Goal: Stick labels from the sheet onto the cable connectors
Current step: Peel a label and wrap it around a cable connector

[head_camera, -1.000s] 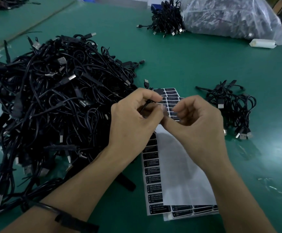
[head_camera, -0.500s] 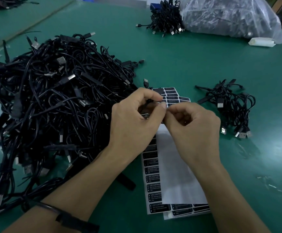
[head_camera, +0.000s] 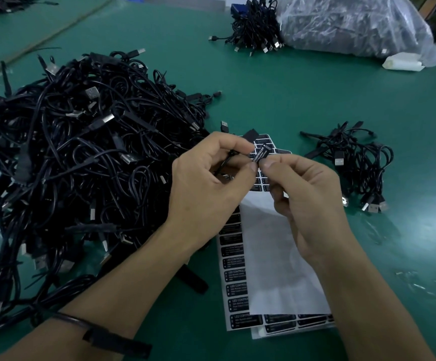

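My left hand (head_camera: 206, 183) pinches a black cable connector (head_camera: 228, 158) between thumb and fingers, above the label sheet (head_camera: 234, 277). My right hand (head_camera: 308, 201) pinches a small black label (head_camera: 260, 153) with white print at its lower end, right against the left fingertips. The label stands tilted up between both hands. The sheet of black labels lies on the green table (head_camera: 303, 95) under my hands, partly covered by a white backing paper (head_camera: 276, 256).
A big tangled pile of black USB cables (head_camera: 81, 157) fills the left. A smaller bunch of cables (head_camera: 355, 165) lies to the right. At the back are another cable bundle (head_camera: 256, 29), a clear plastic bag (head_camera: 355, 22) and a white roll (head_camera: 403, 64).
My hands have come together and risen slightly; the black label now shows upright between the fingertips, where before it was hidden by the fingers.
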